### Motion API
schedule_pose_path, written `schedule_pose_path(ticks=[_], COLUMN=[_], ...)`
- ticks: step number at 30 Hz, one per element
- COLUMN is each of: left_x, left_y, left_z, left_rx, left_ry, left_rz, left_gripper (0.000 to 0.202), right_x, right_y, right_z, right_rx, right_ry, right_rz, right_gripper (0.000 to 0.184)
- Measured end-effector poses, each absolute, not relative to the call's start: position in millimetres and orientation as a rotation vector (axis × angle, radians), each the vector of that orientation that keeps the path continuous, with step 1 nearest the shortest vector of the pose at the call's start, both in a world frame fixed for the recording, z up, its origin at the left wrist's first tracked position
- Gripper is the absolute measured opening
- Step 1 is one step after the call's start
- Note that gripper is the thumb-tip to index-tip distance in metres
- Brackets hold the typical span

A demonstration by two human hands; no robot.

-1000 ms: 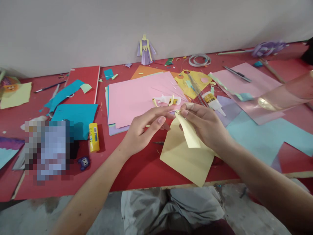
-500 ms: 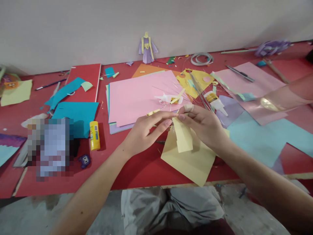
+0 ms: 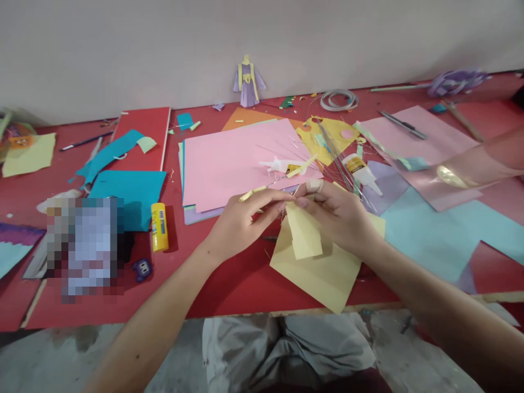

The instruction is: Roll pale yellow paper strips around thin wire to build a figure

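Observation:
A cut strip of pale yellow paper (image 3: 305, 236) hangs from the pinched thumb and fingers of my right hand (image 3: 341, 215), which has a bandage on one finger. My left hand (image 3: 237, 224) is closed, its fingertips meeting the right ones at the strip's top edge. Between the hands is a twisted wire piece with small yellow paper rolls (image 3: 252, 192) on its ends; my left fingertips appear to pinch it, partly hiding it. Below the strip, a larger pale yellow sheet (image 3: 335, 284) lies at the table's front edge.
Behind my hands are a pink paper stack (image 3: 229, 164), glue bottles (image 3: 360, 168) and loose wires. A yellow glue stick (image 3: 159, 226) stands left. A paper doll (image 3: 246, 82) leans on the wall. At right, another person's forearm (image 3: 483, 158) rests near a cutter knife (image 3: 403, 124).
The yellow strip has shifted slightly left and down and turned a little with my right fingers. The wire piece with its yellow rolls has tilted slightly. My left hand stays nearly in place.

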State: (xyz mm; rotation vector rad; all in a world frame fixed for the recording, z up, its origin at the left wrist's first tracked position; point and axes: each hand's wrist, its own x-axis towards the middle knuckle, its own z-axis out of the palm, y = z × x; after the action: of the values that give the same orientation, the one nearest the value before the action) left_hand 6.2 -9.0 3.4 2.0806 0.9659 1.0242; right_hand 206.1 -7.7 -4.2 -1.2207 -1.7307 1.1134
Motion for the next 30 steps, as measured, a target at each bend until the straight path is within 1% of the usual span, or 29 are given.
schedule_pose_path(ticks=[5, 9, 14, 18, 23, 27, 30], left_x=[6.1, 5.4, 5.3, 5.1, 7.0, 10.3, 11.6], left_y=[-8.8, -9.2, -10.1, -9.6, -9.4, -10.7, -11.5], left_z=[1.7, -0.9, -4.1, -5.6, -6.4, -8.3, -10.5], left_rx=[2.104, 2.182, 2.245, 2.357, 2.399, 2.422, 2.429], left_ry=[0.997, 1.018, 0.977, 0.930, 0.834, 0.852, 0.858], left_rz=[1.039, 1.024, 1.012, 1.071, 1.228, 1.309, 1.347], left_gripper=[0.018, 0.022, 0.025, 0.029, 0.020, 0.012, 0.013], right_x=[207.0, 206.3, 205.0, 204.0, 202.5, 202.7, 203.8], right_y=[-8.1, -8.4, -8.3, -8.7, -10.6, -10.4, -9.5], right_z=[-6.5, -5.1, -2.0, 1.3, 5.7, 4.5, 1.7], right_rx=[-1.217, -1.227, -1.179, -1.155, -1.111, -1.023, -0.952], right_ry=[-1.762, -1.752, -1.663, -1.598, -1.578, -1.548, -1.538], right_rz=[1.052, 1.048, 1.209, 1.326, 1.426, 1.530, 1.582], right_gripper=[0.014, 0.015, 0.016, 0.018, 0.020, 0.019, 0.018])
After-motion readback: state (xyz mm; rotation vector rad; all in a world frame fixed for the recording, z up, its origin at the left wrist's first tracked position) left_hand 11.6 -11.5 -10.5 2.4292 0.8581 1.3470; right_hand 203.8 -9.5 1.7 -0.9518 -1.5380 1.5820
